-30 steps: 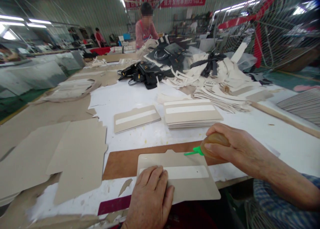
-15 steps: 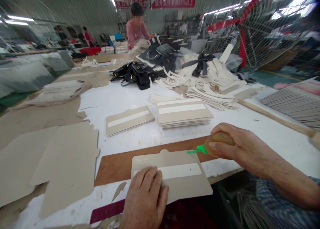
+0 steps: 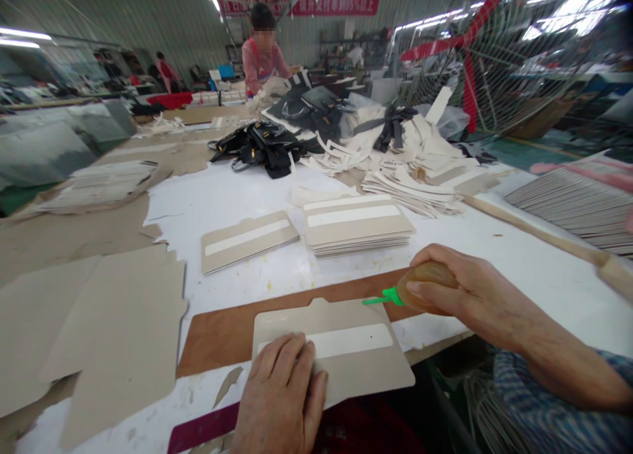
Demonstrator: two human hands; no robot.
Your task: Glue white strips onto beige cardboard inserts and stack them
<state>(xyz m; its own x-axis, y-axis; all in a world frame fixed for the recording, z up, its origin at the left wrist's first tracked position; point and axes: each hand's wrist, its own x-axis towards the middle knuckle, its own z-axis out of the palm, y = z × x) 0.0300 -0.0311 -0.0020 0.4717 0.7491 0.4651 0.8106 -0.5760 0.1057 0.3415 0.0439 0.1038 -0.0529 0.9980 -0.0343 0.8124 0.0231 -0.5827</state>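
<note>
My left hand [image 3: 279,391] lies flat, fingers nearly together, thumb a bit out, on the left part of a beige panel [image 3: 361,371], over one end of its white strip [image 3: 353,342]. My right hand [image 3: 459,289] is wrapped round an amber bottle [image 3: 428,288]; its green nozzle [image 3: 383,297] points left, tip at the panel's far edge. Touching or just above, can't tell. Brown strip [image 3: 217,338] sits partly under the panel, beyond my left fingers. More panels in a stack [image 3: 359,223], farther out between my hands.

Handling, my guess: panel light, thin, fairly stiff, smooth enough to slide, so a flat palm suits; lift by the edges. Bottle looks light and squeezable, maybe slick; best gripped round its fat middle, fingers clear of the nozzle.
</note>
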